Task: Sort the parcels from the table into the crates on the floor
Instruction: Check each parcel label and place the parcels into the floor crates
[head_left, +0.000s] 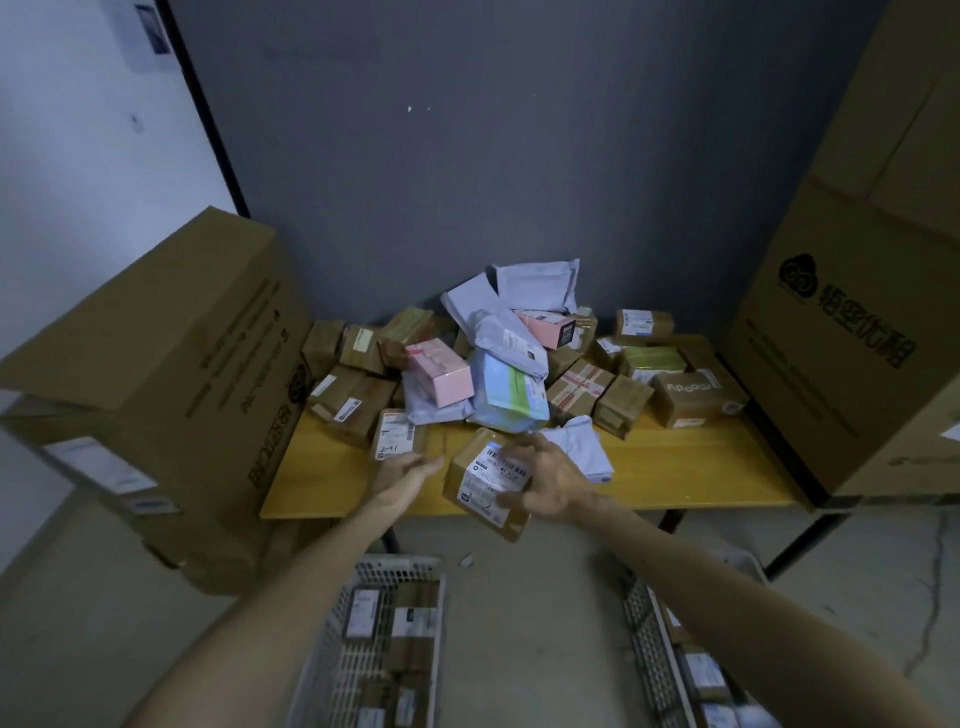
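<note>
The small cardboard parcel (480, 499), a squat brown box with a white printed label across its top face, sits tilted in the person's right hand (548, 480) over the front edge of the table (685, 470). The fingers spread across the label and the thumb hooks the near side, so that hand has a firm clasp on it. The left hand (408, 475), at nine o'clock from the box, lies flat with straight fingers and holds nothing; I can't tell whether its tips touch the cardboard.

At twelve o'clock a heap of parcels covers the smooth yellow tabletop: taped brown boxes, a glossy pink box (441, 371), a soft blue and green padded bag (511, 397), and crinkled white plastic mailers (535, 286) on top. A flat labelled packet (395, 434) lies at ten o'clock, just beyond the left hand.

Down on the grey concrete floor, at six o'clock, stand two white plastic crates with lattice walls, the left crate (389, 569) and the right crate (644, 623), both holding brown parcels. Tall corrugated cartons flank the table, one at nine o'clock (156, 364) and one at three o'clock (857, 312) with black print.
</note>
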